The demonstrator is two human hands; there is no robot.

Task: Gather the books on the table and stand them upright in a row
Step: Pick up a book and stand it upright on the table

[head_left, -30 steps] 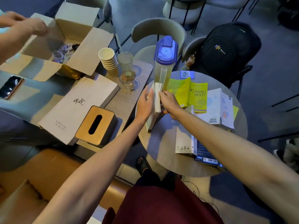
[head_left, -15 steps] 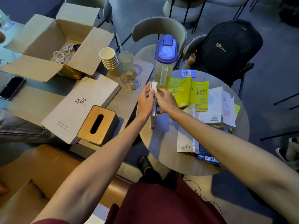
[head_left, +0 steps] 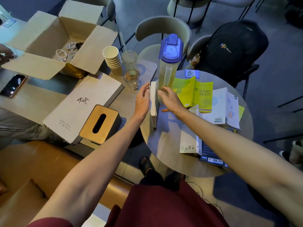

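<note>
Between the open left hand and open right hand, the ungripped upright book could be toppled if nudged.

One camera sits on the person's head. It looks forward and down. The lap fills the bottom edge. The round table is close, right below in the middle. A chair and the floor lie farther off, up top.

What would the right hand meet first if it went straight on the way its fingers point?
Most likely the upright book, just beyond the fingertips of the right hand. Depth is unclear, so it could instead graze the pitcher behind.
</note>
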